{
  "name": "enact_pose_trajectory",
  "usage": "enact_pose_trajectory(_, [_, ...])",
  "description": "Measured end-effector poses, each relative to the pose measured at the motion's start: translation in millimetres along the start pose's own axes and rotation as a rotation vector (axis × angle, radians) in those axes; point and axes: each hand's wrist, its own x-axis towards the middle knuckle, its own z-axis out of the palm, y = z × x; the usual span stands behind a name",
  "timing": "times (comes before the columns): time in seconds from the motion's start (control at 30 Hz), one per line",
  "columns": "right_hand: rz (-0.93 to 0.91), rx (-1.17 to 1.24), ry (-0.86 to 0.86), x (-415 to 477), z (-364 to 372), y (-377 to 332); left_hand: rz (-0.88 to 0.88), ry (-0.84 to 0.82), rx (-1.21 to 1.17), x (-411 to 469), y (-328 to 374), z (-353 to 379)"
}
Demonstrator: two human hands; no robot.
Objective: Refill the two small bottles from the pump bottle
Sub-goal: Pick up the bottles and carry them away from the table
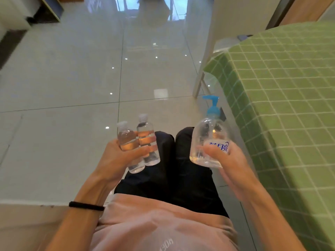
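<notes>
My left hand grips two small clear bottles side by side, both upright with white caps on. The left small bottle and the right small bottle each hold clear liquid. My right hand holds the clear pump bottle with a blue pump head pointing left and blue lettering on its front. Only a thin layer of liquid shows at its bottom. Both hands are in the air above my legs in dark trousers.
A table with a green checked cloth stands at the right, its edge close to my right hand. A white chair leg rises beyond the pump bottle. Glossy grey floor tiles spread ahead. A pale ledge lies at lower left.
</notes>
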Motion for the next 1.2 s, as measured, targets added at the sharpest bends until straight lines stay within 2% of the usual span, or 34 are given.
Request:
enact_pose_trajectory(0.3, [0.164,0.011,0.028,78.6,5.6,15.5,-0.212,-0.047,0.08,82.5,-13.6,24.6])
enact_pose_trajectory(0.53, [0.216,-0.016,0.066,135.2,16.2,-28.8,-0.271,-0.066,0.147,145.0,28.5,37.9])
enact_pose_trajectory(0.67, [0.252,-0.031,0.096,127.7,19.2,-89.3,-0.308,-0.065,0.141,146.4,84.3,41.4])
enact_pose_trajectory(0.97, [0.285,-0.065,0.137,78.0,43.6,-252.4,-0.301,-0.125,0.059,109.2,263.6,39.2])
enact_pose_trajectory(1.2, [0.252,-0.086,0.096,79.4,77.7,-328.3,-0.248,-0.067,0.025,98.5,351.8,8.6])
